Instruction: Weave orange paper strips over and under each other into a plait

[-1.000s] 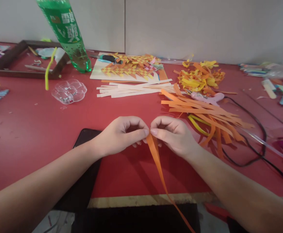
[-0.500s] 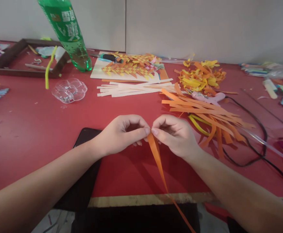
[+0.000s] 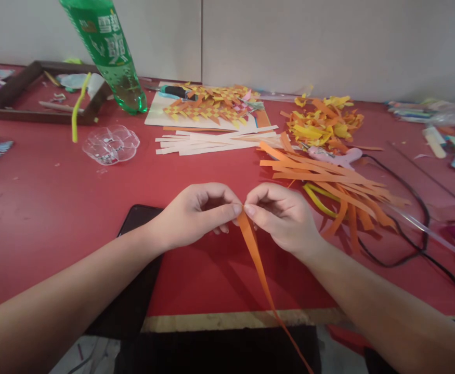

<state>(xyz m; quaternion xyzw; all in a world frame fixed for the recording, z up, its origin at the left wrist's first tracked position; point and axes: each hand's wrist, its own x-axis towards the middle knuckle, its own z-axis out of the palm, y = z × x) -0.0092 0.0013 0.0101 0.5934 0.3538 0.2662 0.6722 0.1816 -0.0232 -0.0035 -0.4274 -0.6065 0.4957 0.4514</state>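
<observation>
An orange paper strip (image 3: 255, 254) hangs from my fingertips, its top end pinched and its long tail dropping past the table's front edge. My left hand (image 3: 202, 213) grips one side of that end between thumb and forefinger. Thumb and finger of my right hand (image 3: 280, 215) pinch the other side, almost touching the left. The fingertips hide the very top of the strip. Beyond my right hand lies a loose pile of orange paper strips (image 3: 328, 179). White paper strips (image 3: 215, 141) are spread farther back.
Under my left forearm lies a dark phone-like slab (image 3: 133, 291). At the back stand a green bottle (image 3: 114, 57) and a brown frame (image 3: 16, 111), near a clear flower-shaped dish (image 3: 111, 145). Woven orange-yellow pieces (image 3: 211, 104) rest on a board; a pink glue gun (image 3: 336, 156) trails a black cord.
Both hands stay almost still, pinching the same strip end. The hanging tail has shifted very slightly.
</observation>
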